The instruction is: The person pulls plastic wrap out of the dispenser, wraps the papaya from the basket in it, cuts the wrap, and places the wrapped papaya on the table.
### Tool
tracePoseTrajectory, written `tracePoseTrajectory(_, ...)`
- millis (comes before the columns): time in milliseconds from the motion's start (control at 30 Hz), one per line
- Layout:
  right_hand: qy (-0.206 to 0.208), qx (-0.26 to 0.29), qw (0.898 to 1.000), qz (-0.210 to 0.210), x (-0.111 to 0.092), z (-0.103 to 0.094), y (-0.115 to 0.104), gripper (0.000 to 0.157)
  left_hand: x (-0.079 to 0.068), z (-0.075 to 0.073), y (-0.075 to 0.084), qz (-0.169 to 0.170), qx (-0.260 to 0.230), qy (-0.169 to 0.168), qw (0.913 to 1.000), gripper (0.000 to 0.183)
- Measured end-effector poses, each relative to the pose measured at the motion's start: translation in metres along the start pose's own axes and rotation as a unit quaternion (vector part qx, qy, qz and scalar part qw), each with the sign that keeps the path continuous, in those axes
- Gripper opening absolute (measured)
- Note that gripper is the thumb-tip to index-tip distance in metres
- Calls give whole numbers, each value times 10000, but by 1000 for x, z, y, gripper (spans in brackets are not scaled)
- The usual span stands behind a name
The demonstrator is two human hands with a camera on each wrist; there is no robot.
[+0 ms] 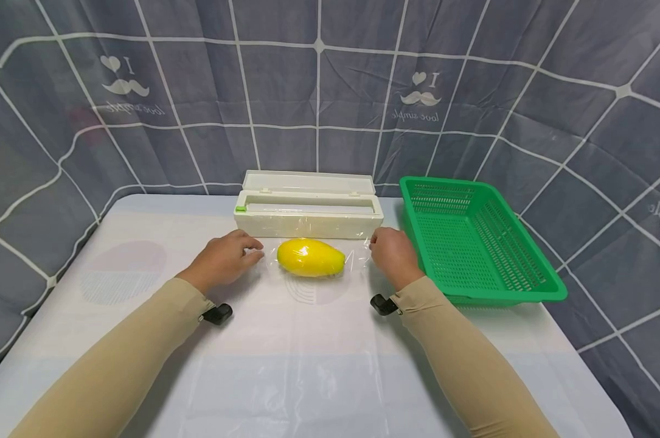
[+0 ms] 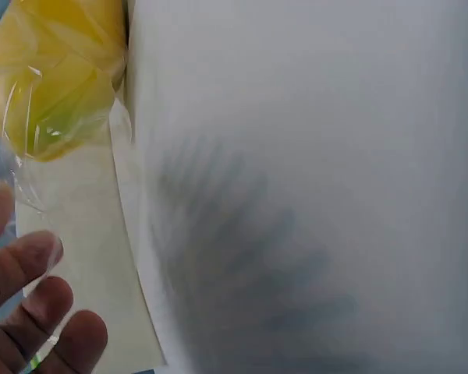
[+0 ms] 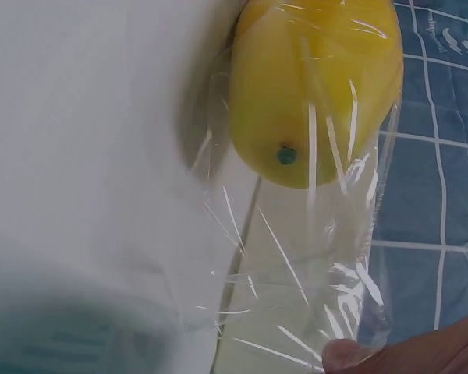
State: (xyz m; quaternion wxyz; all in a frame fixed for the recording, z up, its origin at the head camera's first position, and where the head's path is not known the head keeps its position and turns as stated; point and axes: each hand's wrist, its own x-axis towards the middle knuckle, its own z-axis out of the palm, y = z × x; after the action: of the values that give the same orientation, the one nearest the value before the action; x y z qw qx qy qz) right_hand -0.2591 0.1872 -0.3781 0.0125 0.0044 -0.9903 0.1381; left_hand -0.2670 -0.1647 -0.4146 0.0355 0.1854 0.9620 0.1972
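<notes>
A yellow, oblong fruit like a papaya [image 1: 310,257] lies on the table under clear cling film [image 3: 304,257]. Behind it stands a white cling film dispenser [image 1: 308,227] with its lid raised. To the fruit's left is my left hand [image 1: 227,258]; its thumb and index finger are apart, and the film touches the fingertips in the left wrist view. On the other side, my right hand [image 1: 393,252] pinches the film's right end, drawn out past the fruit's stem end. That hand's thumb shows in the right wrist view; its other fingers are mostly hidden.
A green plastic basket [image 1: 474,243] stands at the right, close beside my right hand. The table [image 1: 286,377] has a pale printed cover. A grey gridded curtain [image 1: 286,85] hangs behind and at both sides.
</notes>
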Motion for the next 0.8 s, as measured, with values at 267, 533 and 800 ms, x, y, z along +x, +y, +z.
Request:
tracePoseTrajectory(267,575,423,9952,-663,-14,-3,-13,25,-4,-2,10,-133,268,-7,9996,43)
tracePoseTrajectory(533,40,157,9486,-3162,-41,15,-31,18,-8,-3,10,-10,387,104,9992,34)
tracePoseTrajectory(800,-176,-7,9613,-2751,-28,24,-27,23,-10,-6,8,-213,538,474,9972,30)
